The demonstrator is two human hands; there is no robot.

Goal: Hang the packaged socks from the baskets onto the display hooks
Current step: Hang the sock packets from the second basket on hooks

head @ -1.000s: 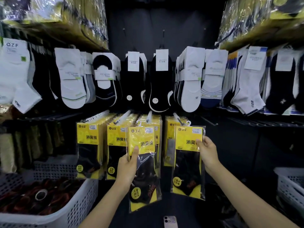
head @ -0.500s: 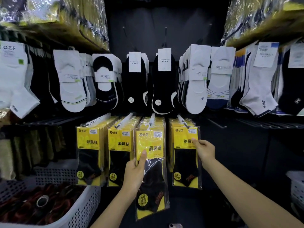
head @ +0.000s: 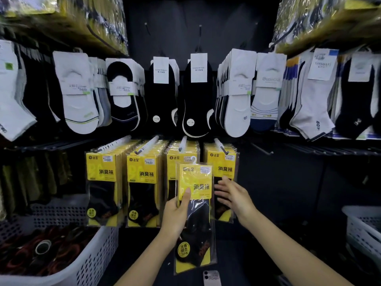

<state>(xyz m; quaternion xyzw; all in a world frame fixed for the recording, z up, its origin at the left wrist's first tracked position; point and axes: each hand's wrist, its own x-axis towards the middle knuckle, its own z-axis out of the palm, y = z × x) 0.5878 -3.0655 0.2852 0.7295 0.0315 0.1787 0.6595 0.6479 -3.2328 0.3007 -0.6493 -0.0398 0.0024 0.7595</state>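
Observation:
My left hand grips a yellow-and-black packaged sock pair by its left edge, thumb on the yellow card, holding it upright in front of the third hook. Its small white hanger loop sits just below that hook's front pack. My right hand hovers with fingers spread beside the held pack, in front of the pack hanging on the fourth hook; it holds nothing. Four white hooks carry rows of the same yellow packs.
A white perforated basket with dark red-black packs stands at lower left. Another white basket is at lower right. White and black socks hang on the row above. A phone lies at the bottom.
My right hand has let go of the pack it put on the fourth hook and moved left toward the held pack. My left hand has shifted its pack to the right.

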